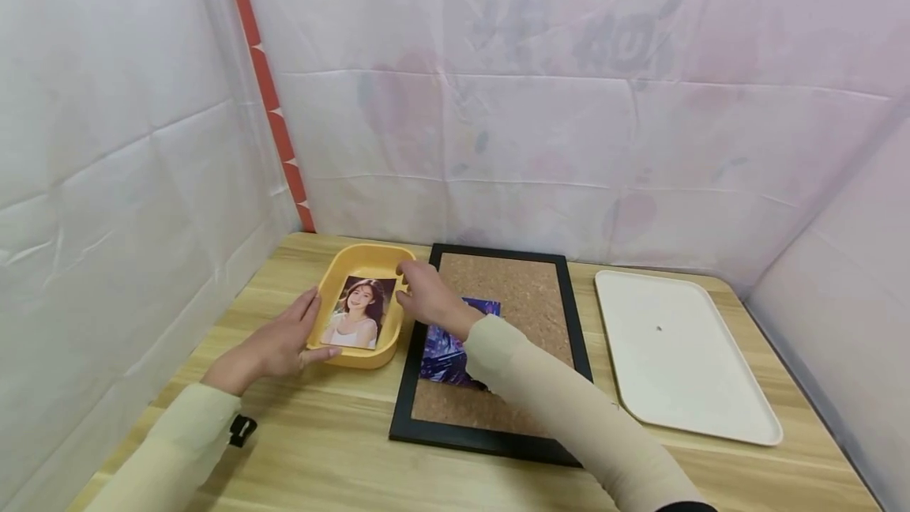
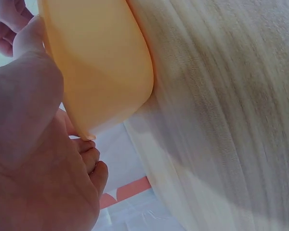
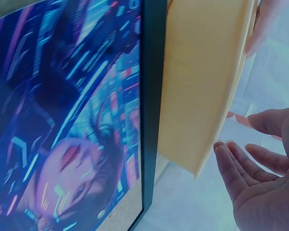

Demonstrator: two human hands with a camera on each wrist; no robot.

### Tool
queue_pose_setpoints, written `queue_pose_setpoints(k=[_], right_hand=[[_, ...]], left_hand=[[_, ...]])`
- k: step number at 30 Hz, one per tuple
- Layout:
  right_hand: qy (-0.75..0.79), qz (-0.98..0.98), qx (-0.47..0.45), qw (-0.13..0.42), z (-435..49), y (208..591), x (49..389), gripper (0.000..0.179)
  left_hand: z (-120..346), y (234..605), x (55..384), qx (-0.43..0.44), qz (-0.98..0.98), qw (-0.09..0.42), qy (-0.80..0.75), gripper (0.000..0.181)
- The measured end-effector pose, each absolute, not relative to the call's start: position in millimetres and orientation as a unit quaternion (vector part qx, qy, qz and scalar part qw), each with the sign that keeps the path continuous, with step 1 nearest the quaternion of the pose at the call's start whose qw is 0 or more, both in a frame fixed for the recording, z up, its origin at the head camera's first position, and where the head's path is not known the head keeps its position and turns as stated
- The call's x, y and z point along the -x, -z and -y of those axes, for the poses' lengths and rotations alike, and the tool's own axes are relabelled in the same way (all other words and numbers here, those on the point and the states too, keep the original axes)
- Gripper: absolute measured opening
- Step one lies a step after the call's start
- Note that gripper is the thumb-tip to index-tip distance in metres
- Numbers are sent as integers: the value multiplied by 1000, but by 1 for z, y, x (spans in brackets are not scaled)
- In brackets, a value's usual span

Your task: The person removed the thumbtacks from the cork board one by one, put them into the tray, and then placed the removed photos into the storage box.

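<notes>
Nearest to us, the pale right sleeve [image 1: 583,425] crosses over a black frame [image 1: 490,441] with a cork board and a purple print [image 1: 442,358]. Beyond it, the right hand [image 1: 432,295] reaches the right side of the yellow box [image 1: 370,359]. We see its thumb and fingers parted, holding nothing; whether a fingertip touches the rim we cannot tell. The left hand [image 1: 284,336] rests its nearly straight fingers along the box's left rim, thumb by the near end, gripping nothing.

The portrait photo [image 1: 358,322] lies face up in the box, between both hands. From the right fingertips it lies just to the left and toward us; the left thumb is close to its near edge, and we cannot say which hand is nearer. Its long axis runs away from us, leaning slightly right, the portrait's head at the far end.
</notes>
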State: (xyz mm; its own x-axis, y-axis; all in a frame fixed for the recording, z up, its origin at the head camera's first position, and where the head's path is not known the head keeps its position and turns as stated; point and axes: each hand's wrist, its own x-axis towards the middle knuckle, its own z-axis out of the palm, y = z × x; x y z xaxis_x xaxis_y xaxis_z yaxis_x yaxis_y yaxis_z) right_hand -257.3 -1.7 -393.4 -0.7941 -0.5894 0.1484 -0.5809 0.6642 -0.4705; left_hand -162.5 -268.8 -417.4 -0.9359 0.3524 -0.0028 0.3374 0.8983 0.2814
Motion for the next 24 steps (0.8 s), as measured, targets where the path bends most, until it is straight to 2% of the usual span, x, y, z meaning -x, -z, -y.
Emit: queue_pose_setpoints(k=[5, 14, 24], right_hand=[[243, -913, 328, 11, -9, 390, 253, 32], [222, -920, 325, 6, -35, 390, 250, 38], [229, -922, 312, 5, -64, 392, 254, 35]], left_hand=[[268, 413, 163, -176, -974, 34, -139, 109], [275, 424, 166, -197, -969, 0, -148, 109], [269, 414, 162, -170, -974, 19, -148, 112]])
